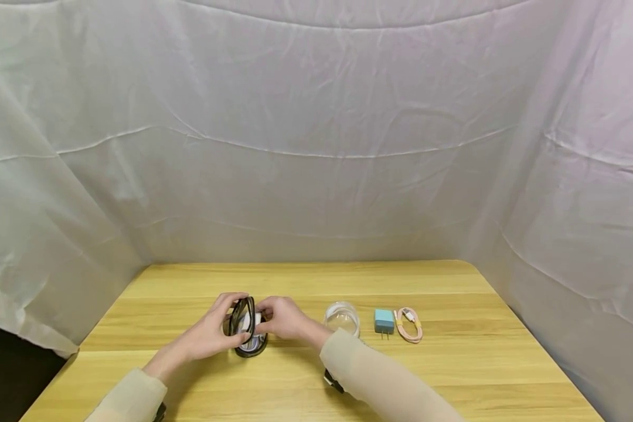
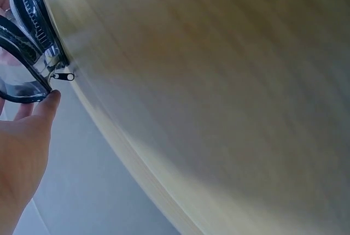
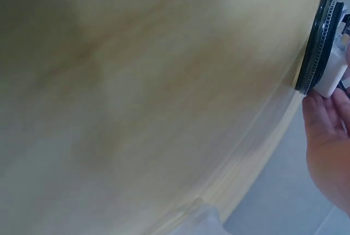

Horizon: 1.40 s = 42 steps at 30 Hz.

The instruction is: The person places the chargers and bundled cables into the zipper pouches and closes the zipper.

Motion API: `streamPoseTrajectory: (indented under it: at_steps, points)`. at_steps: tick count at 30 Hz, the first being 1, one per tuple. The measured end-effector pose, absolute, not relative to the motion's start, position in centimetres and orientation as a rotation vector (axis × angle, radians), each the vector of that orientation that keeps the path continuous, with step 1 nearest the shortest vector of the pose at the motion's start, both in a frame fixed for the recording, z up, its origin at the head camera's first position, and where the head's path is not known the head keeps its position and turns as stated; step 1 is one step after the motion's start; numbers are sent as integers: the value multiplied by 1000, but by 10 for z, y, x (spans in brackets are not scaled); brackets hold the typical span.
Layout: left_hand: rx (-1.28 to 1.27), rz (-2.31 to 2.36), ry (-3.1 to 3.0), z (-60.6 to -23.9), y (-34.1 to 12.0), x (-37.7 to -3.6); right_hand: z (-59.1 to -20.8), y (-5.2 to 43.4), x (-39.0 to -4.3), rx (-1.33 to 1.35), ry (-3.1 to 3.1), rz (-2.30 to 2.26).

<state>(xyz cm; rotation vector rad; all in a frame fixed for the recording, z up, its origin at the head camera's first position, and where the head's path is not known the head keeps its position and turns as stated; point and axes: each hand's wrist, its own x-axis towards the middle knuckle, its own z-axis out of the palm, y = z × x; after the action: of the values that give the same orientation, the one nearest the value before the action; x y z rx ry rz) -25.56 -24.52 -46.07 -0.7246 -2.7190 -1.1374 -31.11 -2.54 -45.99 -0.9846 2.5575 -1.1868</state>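
Observation:
A small round zip case (image 1: 250, 353), clear with black trim, stands unzipped on the left half of the table. My left hand (image 1: 211, 333) grips its raised lid (image 1: 235, 319) between thumb and fingers. In the left wrist view a metal zip pull (image 2: 64, 76) hangs beside the thumb. My right hand (image 1: 287, 318) pinches a white charger block (image 3: 331, 74) at the case's open mouth, close against the zip edge (image 3: 317, 43) in the right wrist view. Something pale lies inside the case, partly hidden by the hands.
Right of the case lie a coiled white cable in a clear round holder (image 1: 343, 317), a blue plug adapter (image 1: 384, 321) with its prongs forward, and a coiled pink cable (image 1: 408, 325). The wooden table (image 1: 464, 363) is enclosed by pale curtains (image 1: 316, 193).

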Motion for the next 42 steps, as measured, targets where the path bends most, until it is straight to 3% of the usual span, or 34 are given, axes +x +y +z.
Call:
streamPoseTrajectory:
  at_steps: [22,42]
  points:
    - [-748,-1043,-2730,-464,-244,-254,-462,-18,-312,-986,2538,-1180]
    - [-720,-869,-2896,-459,-231,-254,-457,5,-308,-719,2451,-1297]
